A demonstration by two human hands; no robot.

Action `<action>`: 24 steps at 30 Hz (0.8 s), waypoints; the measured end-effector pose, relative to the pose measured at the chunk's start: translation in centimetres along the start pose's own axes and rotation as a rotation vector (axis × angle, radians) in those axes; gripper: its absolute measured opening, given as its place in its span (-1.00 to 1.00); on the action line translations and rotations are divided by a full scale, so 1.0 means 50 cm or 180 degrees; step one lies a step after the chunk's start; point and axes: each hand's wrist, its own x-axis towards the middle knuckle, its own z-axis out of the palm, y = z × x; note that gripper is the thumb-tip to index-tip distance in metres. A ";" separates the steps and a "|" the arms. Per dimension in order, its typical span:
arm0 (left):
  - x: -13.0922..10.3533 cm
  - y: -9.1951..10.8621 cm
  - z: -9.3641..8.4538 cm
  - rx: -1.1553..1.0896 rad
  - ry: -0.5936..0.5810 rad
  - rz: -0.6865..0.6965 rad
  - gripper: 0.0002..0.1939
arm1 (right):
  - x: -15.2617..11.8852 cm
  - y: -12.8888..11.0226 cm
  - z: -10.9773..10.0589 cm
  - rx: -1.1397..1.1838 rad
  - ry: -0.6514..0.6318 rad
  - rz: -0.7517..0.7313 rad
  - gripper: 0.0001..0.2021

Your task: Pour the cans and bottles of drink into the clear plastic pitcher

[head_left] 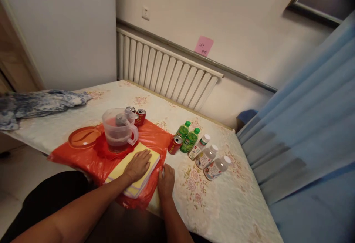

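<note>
My left hand (138,166) lies flat, palm down, on a folded yellow towel (135,188). The towel rests on a red plastic sheet (158,139) spread over the table. Beside the sheet's right edge, my right hand (166,180) rests with its fingers curled in; whatever they may hold is hidden. Beyond the towel stands a clear plastic jug (115,128) with a handle, containing liquid and a can. Under the jug is a scalloped red plastic piece (100,147). An orange-red lid (84,138) lies left of it.
Red cans (141,118) stand behind the jug. To the right are another red can (175,145), two green bottles (190,141) and three white-capped bottles (206,157). A blue-patterned cloth (44,104) lies far left. A radiator (163,69) and blue curtain (302,124) border the table.
</note>
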 end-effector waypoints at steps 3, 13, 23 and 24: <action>0.000 0.003 -0.005 0.0021 -0.0016 -0.0024 -0.58 | -0.001 0.003 0.003 0.0036 -0.0011 0.0052 -0.78; -0.001 0.006 -0.008 0.0053 0.0020 -0.0013 -0.59 | -0.008 0.014 0.011 0.0314 0.0034 0.0119 -0.74; -0.002 0.008 -0.011 0.0077 0.0001 -0.0037 -0.59 | -0.011 0.013 0.009 0.0355 0.0082 0.0114 -0.75; -0.002 0.008 -0.011 0.0068 0.0001 -0.0038 -0.59 | -0.011 0.014 0.009 0.0348 0.0076 0.0105 -0.75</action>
